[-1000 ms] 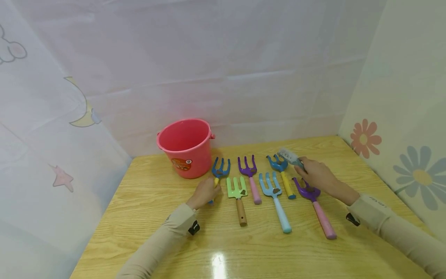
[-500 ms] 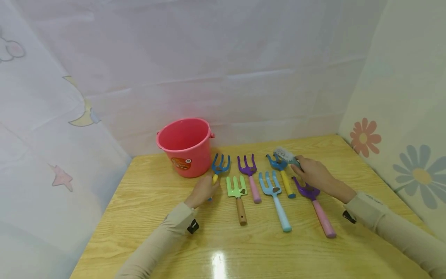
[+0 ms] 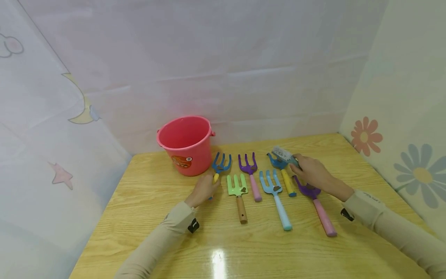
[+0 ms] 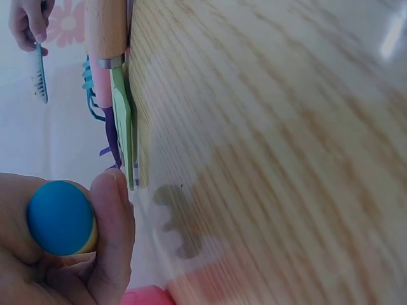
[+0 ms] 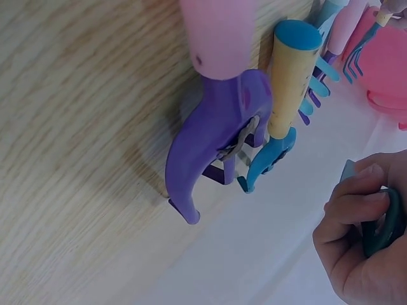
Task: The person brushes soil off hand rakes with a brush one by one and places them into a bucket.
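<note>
My left hand [image 3: 203, 190] grips the yellow handle of a blue-tined hand fork [image 3: 221, 168], just in front of the pink bucket. In the left wrist view the blue end cap [image 4: 60, 217] of that handle pokes out of the curled fingers. On the right, my right hand [image 3: 316, 173] holds a grey-green brush [image 3: 283, 154] with pale bristles. The brush head overlaps a second blue fork with a yellow handle [image 3: 288, 182] in the head view. A purple fork with a pink handle [image 3: 325, 217] lies below the right wrist, a brown patch on its head.
Between the hands lie a green fork with a wooden handle [image 3: 241, 209], another purple and pink fork [image 3: 255, 186] and a light blue fork [image 3: 280, 209]. Brown patches mark several heads. The pink bucket [image 3: 195, 161] stands at the back left of the wooden table [image 3: 146, 224], against the sheet-covered wall.
My right hand has shifted slightly left with the brush, whose head now overlaps the blue fork's head more. The left hand has kept its grip and almost the same place.
</note>
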A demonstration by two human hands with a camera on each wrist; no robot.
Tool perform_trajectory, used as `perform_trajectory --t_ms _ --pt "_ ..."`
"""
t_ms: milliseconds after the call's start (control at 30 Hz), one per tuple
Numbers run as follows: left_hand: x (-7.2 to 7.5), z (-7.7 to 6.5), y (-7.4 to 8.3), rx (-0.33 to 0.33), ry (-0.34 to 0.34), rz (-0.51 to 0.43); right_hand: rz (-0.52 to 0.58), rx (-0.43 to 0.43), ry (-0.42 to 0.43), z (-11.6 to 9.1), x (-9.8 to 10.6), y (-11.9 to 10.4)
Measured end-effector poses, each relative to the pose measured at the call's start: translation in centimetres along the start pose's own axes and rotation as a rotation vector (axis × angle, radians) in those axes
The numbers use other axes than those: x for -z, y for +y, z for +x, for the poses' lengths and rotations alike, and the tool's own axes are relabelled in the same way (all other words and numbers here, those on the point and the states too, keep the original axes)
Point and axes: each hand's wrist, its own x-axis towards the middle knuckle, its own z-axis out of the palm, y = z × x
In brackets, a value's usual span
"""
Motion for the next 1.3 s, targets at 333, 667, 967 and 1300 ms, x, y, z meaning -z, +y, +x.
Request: perform_trajectory --t_ms 333,667,967,1300 --pt "0.4 0.1 0.1 -0.012 0.01 -0.02 -0.008 0.019 0.013 0.4 0.1 -0.6" --pt "0.5 0.0 0.3 -0.02 0.012 -0.048 0.022 0.031 -0.01 0.7 0.1 -1.0" --pt "0.4 -0.1 0.3 -0.03 -0.006 -0.08 0.037 0.04 -0.021 0.9 0.0 -1.4" --pt "0.1 0.0 0.4 -0.023 0.007 -0.031 0.055 0.008 -0.07 1.3 -0.3 -1.7"
